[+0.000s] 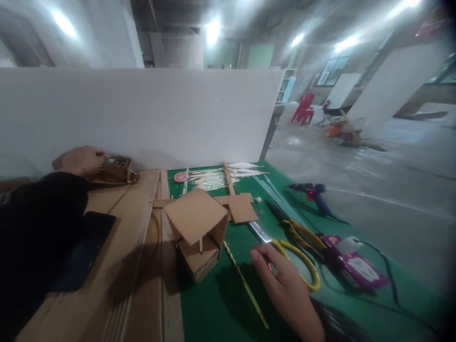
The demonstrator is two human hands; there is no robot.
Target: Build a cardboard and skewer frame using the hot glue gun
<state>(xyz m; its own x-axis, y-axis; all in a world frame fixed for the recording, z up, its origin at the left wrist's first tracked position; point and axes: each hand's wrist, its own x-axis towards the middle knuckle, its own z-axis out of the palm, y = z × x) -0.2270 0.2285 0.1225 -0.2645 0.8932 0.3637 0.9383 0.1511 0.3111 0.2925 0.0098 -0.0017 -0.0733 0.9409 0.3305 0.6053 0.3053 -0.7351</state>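
Note:
At the far left, my left hand (82, 159) reaches forward with its fingers curled onto a small brown cardboard box (119, 169). My right hand (287, 287) is closed over the green mat. It overlaps the yellow-handled scissors (315, 273), and a bit of red shows by its thumb; what it holds is hidden. Left of this hand lies a twisted yellowish stick (245, 285). Between the hands stands an open cardboard structure (195, 216) with a flat tilted top and a short stick upright inside. Behind it is a flat cardboard piece (243, 209).
Pliers (302, 232), a purple power strip (356, 266) with a plugged cable, and a glue gun (313, 192) lie at the right. Clear glue sticks (280, 194) and several white-tipped sticks (245, 169) are at the back. A dark tablet-like slab (85, 251) rests on cardboard sheets (142, 285). A white panel (142, 114) borders the table.

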